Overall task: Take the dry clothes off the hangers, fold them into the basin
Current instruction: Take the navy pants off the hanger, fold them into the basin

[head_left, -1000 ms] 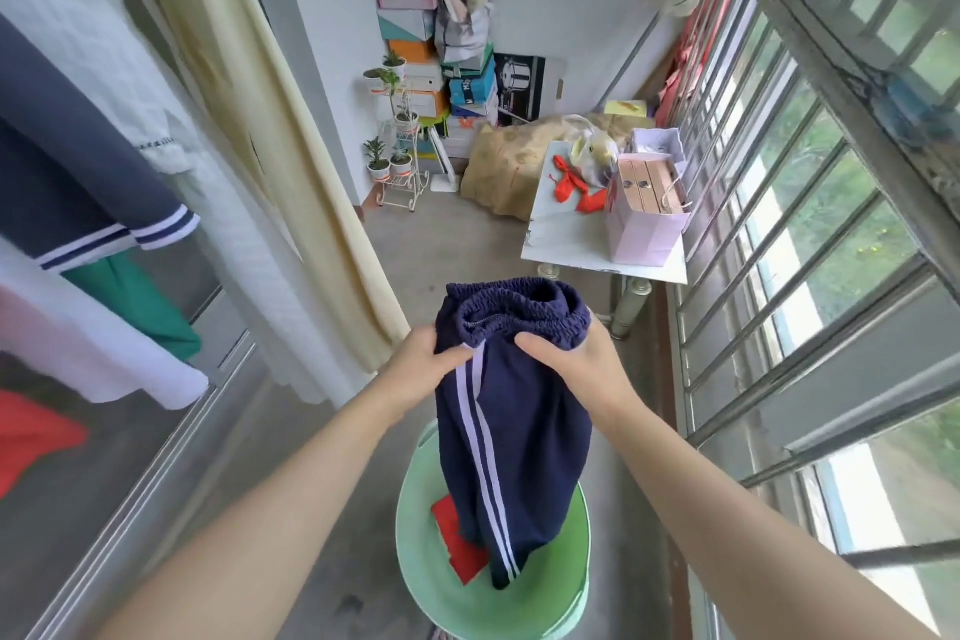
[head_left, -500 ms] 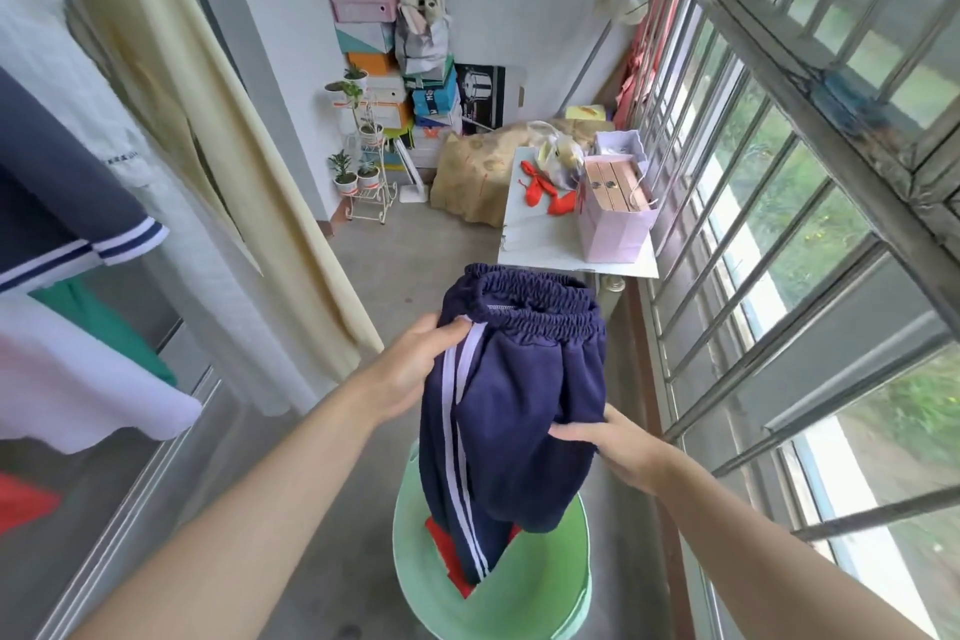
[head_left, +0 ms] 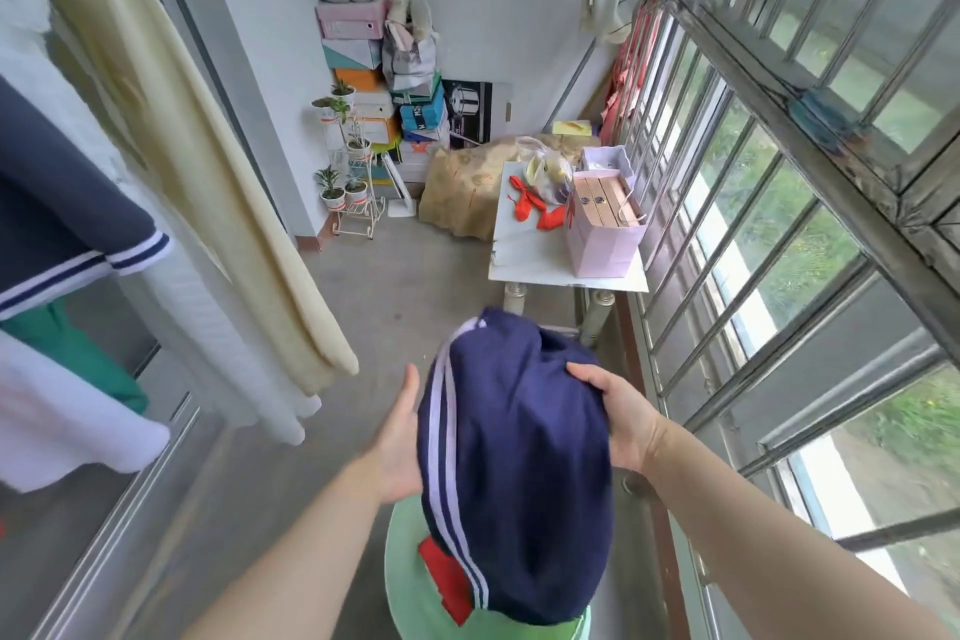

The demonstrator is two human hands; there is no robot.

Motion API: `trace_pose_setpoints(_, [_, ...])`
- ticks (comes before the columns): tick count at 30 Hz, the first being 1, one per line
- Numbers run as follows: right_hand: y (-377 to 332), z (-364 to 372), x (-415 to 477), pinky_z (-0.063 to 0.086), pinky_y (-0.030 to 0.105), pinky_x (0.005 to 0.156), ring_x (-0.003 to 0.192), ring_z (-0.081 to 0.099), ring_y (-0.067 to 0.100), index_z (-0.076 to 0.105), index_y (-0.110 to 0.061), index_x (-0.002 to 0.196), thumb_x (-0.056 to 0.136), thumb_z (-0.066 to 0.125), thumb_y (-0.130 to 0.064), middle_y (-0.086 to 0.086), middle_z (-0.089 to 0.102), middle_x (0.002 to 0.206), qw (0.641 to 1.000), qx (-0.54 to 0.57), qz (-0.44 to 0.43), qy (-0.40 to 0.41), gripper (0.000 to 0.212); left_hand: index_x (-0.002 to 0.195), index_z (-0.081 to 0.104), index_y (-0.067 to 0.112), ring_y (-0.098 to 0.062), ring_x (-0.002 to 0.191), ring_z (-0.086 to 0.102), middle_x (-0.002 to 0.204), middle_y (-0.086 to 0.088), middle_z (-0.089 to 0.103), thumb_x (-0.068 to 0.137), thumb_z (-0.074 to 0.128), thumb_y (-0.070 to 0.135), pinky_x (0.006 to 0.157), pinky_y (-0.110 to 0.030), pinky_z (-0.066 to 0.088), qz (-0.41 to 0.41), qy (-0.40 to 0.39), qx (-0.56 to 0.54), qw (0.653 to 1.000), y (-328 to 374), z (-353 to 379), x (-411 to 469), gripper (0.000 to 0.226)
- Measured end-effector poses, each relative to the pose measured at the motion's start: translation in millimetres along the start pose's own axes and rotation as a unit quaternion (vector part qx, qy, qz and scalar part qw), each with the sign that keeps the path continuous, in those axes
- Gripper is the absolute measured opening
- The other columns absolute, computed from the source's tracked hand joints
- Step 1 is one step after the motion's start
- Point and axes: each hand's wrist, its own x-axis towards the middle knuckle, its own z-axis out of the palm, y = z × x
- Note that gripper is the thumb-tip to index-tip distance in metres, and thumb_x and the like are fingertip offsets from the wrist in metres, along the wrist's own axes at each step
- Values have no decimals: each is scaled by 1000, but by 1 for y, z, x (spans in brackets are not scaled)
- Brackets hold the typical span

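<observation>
Basin right below me, red cloth already in it. Trousers doubled above it: left hand flat against the striped side for support, right hand gripping the fold so nothing spills. Desk beyond.

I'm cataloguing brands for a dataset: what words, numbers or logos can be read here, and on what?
None can be read for certain.
Blue box: white lettering, too blurred.
Pink box: dark label, too small.
Black carton: pot picture, no legible words.
Navy trousers: white stripes, no lettering shown.
</observation>
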Motion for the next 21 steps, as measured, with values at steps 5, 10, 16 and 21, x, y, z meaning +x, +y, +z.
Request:
trace_pose_setpoints(5, [11,-29,15,45,40,99,103,62,29,66,-7,111,88,62,-40,11,69,107,983,-132,75,104,41,116,65,0,-32,112,62,121,-21,64,89,64,24,99,-41,46,10,19,250,968,7,-10,-3,36])
trace_pose_setpoints(10, [25,-37,23,52,35,73,99,65,31,55,-2,124,81,74,-22,15,66,113,963,-219,49,151,52,112,66,19,-24,112,62,109,-1,72,62,69,21,107,-51,36,-13,73,348,934,-3,-24,3,50])
trace_pose_setpoints(16, [30,-38,21,32,24,108,130,42,11,35,-28,145,90,54,2,-9,43,143,941,-314,-123,36,65,117,62,15,-27,116,59,103,4,72,84,66,5,98,-39,45,62,116,321,938,-16,-30,11,35])
trace_pose_setpoints(21, [25,-33,20,29,22,107,134,39,16,29,-18,148,71,78,-7,-2,41,145,796,-595,-105,-38,93,145,31,17,-8,98,58,110,6,59,87,63,-1,74,-12,43,174,169,346,906,-16,-24,9,69])
